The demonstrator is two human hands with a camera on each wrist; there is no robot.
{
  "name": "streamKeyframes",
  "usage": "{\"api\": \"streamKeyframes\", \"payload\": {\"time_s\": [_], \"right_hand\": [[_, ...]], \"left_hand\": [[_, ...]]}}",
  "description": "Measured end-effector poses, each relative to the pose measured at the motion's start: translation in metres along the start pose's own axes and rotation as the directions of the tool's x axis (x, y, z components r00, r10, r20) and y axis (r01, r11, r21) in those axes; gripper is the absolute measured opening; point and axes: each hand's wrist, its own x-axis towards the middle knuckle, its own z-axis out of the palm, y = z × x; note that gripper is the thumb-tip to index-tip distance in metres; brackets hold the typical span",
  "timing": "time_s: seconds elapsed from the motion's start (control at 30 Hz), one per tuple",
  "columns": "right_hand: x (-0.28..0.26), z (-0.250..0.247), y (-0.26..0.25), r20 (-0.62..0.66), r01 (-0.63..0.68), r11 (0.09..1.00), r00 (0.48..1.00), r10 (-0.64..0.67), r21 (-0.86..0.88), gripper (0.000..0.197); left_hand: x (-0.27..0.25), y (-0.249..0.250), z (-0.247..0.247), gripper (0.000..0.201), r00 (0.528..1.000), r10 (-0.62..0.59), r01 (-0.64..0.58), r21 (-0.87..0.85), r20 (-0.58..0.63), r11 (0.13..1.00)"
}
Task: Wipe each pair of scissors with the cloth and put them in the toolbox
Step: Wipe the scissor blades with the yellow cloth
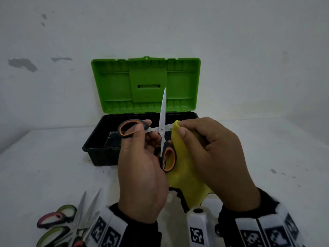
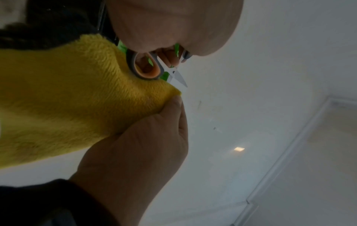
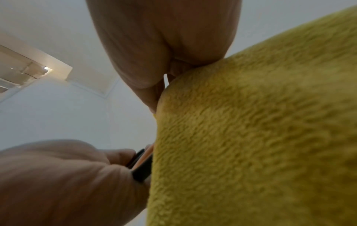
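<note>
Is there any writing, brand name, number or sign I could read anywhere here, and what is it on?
No readable words, brands or numbers in any view.
Wrist bands: black-and-white square code patterns, no letters.
Toolbox lid: plain green moulding, no label seen.
Orange-handled scissors: no marking visible on the blades.
Yellow cloth: no tag or print.
Spare scissors on the table: too blurred to tell.

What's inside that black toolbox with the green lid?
The toolbox stands open, its inside dark. Something grey lies near its left, too dim to identify. Both hands, the orange-handled scissors and yellow cloth hide the rest.
</note>
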Motion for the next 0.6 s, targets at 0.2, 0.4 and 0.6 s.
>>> {"api": "streamKeyframes", "payload": {"time_s": [0.2, 0.4, 0.6], "right_hand": [[0.002, 0.001, 0.000, -0.034, -0.062, 0.998, 0.997, 0.063, 0.008, 0.026], [0.015, 0.008, -0.002, -0.048, -0.004, 0.999, 0.999, 0.002, -0.040, 0.012], [0.017, 0.030, 0.000, -0.071, 0.003, 0.993, 0.997, -0.012, -0.116, 0.005]], "left_hand": [[-0.002, -0.001, 0.009, 0.022, 0.999, 0.004, -0.004, 0.007, 0.034, 1.000], [0.000, 0.000, 0.012, 0.021, 0.998, 0.043, -0.044, 0.014, 0.051, 0.999], [0.010, 0.000, 0.004, 0.021, 1.000, 0.016, -0.016, 0.009, 0.004, 1.000]]}}
